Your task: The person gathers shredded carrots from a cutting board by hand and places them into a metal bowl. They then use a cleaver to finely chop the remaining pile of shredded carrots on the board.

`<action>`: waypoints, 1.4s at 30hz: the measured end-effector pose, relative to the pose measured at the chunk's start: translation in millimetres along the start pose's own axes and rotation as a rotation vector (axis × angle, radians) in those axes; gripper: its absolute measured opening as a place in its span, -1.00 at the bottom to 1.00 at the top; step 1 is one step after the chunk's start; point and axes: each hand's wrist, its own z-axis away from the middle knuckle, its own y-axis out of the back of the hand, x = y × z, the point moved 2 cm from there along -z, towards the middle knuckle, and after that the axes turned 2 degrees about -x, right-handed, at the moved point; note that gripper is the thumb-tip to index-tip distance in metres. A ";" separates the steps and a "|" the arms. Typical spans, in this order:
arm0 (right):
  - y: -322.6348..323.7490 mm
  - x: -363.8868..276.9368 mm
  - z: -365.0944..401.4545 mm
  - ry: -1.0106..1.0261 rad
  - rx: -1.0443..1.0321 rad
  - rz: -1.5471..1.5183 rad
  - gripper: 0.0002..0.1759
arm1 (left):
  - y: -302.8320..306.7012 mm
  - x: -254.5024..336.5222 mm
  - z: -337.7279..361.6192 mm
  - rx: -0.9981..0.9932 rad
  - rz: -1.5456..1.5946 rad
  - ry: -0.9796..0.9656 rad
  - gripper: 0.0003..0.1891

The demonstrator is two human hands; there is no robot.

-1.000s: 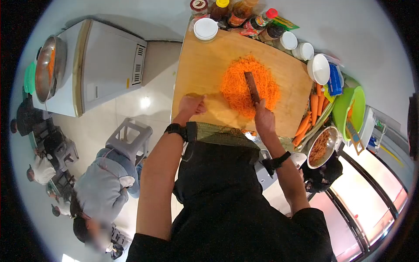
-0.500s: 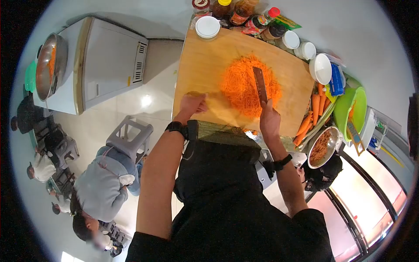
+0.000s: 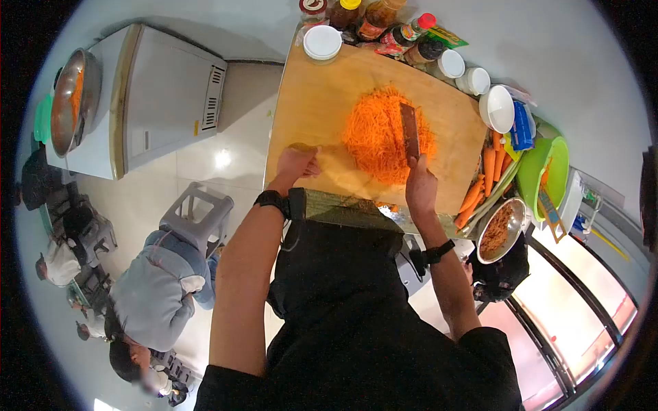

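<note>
A heap of shredded carrot [image 3: 373, 137] lies in the middle of a wooden cutting board [image 3: 308, 89]. Over the right part of the heap is a dark-bladed cleaver [image 3: 409, 130], its blade pointing away from me. My right hand [image 3: 421, 186] grips its handle at the heap's near right edge. To the left of the heap, my left hand [image 3: 299, 163] is closed with curled fingers at the board's near left side, apart from the shreds. Whether the blade touches the board beneath the carrot cannot be seen.
Whole carrots [image 3: 489, 164], a green basin [image 3: 548, 171] and a metal bowl of reddish-brown food [image 3: 499, 233] sit right. Sauce bottles [image 3: 373, 20] and white-lidded jars [image 3: 451, 64] line the back. Left are a white cabinet [image 3: 171, 89], a grey stool [image 3: 199, 212] and a seated person [image 3: 154, 294].
The cleaver has shifted slightly right over the carrot heap, and its blade has turned a little. My left hand stays in place on the board. The whole view has shifted slightly.
</note>
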 end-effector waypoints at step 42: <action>26.5 3.2 -1.0 -0.120 0.132 -0.191 -0.70 | 1.5 -9.3 -10.7 -0.032 0.053 -0.001 -0.64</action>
